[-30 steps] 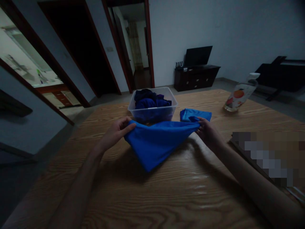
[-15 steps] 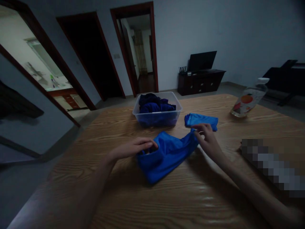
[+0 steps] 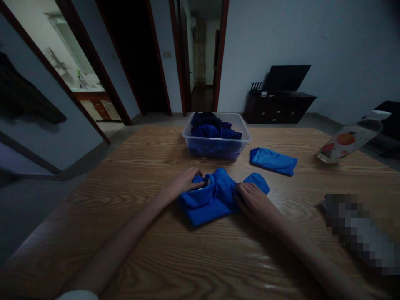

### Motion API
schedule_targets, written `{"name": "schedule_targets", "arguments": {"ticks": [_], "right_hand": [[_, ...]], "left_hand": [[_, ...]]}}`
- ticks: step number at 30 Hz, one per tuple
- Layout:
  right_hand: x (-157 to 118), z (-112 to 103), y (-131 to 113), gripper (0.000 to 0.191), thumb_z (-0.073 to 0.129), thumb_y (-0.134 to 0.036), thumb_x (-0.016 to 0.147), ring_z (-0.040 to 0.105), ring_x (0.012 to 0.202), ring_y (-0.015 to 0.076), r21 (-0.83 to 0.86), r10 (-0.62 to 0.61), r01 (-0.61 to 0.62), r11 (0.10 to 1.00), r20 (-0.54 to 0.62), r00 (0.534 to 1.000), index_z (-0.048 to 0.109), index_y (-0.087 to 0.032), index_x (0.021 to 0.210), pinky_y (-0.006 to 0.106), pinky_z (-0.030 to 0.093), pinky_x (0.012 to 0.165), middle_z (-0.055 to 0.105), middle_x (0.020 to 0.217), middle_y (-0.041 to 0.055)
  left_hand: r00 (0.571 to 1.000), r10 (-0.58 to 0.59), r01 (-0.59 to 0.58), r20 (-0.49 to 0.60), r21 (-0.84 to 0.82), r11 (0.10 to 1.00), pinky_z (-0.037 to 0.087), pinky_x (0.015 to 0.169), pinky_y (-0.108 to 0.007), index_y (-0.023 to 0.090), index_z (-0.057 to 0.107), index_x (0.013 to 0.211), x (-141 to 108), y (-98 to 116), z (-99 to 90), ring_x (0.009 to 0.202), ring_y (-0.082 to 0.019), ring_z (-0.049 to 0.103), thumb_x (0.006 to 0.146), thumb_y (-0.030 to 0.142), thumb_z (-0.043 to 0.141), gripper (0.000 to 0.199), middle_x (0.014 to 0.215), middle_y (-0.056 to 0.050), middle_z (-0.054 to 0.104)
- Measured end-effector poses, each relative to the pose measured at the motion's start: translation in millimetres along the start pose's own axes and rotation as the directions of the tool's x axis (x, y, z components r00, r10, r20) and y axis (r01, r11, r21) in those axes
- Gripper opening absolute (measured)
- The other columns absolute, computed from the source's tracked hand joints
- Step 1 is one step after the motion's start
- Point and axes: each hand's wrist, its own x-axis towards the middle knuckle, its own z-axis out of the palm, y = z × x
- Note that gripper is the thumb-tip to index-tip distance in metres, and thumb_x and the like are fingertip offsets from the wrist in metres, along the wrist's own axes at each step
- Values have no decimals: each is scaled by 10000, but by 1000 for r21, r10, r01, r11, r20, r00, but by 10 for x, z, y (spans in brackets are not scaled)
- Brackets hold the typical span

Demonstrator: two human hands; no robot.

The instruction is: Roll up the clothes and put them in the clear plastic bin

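Observation:
A bright blue cloth garment [image 3: 209, 206] lies bunched on the wooden table in front of me, its exact kind unclear. At its upper left edge, my left hand [image 3: 187, 181] is closed, thumb and fingers gripping the fabric beside an open fold. Pressed onto the right part of the garment is my right hand [image 3: 254, 202], its fingers curled together on the cloth. Beyond the right knuckles a flap of the same blue fabric sticks out. A folded blue cloth [image 3: 275, 161] rests farther back to the right, touched by neither hand.
Behind the garment stands a clear plastic bin [image 3: 215, 148] holding dark blue clothes. A plastic bottle [image 3: 348, 139] with a fruit label and white cap is at the right on the table [image 3: 150, 250]. Nearer on the right lies a pixelated, unreadable object [image 3: 359, 233].
My right hand has moved inward from the garment's far right end onto its body, and that end now lies as a flap beyond it. My left hand stays at the left edge. The view has shifted.

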Motion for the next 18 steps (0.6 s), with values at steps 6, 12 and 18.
{"name": "schedule_targets", "arguments": {"ticks": [6, 12, 18], "right_hand": [[-27, -3, -42, 227, 512, -381, 1061, 692, 896, 271, 7, -60, 60, 998, -38, 997, 562, -160, 1080, 369, 516, 792, 708, 1002, 130], [-45, -233, 79, 204, 407, -292, 1103, 720, 702, 205, 22, 70, -68, 997, -118, 991, 567, -186, 1172, 294, 480, 634, 746, 905, 65], [-73, -556, 160, 242, 448, -384, 1078, 676, 690, 210, 26, 226, -235, 972, -389, 893, 604, -200, 1084, 302, 458, 633, 698, 845, 69]], "left_hand": [[990, 116, -114, 75, -27, 993, 493, 873, -350, 209, 671, 1112, -24, 33, -104, 1036, -262, 672, 993, 511, 602, 332, 1125, -73, 715], [988, 141, -136, 56, -81, 987, 462, 789, -294, 208, 635, 1070, -121, 194, -541, 940, -210, 674, 1032, 481, 550, 288, 1044, -51, 713], [999, 48, -48, 1, -64, 997, 449, 719, -286, 199, 630, 1001, -230, 314, -958, 839, -198, 648, 1027, 469, 534, 288, 949, -47, 697]]}}
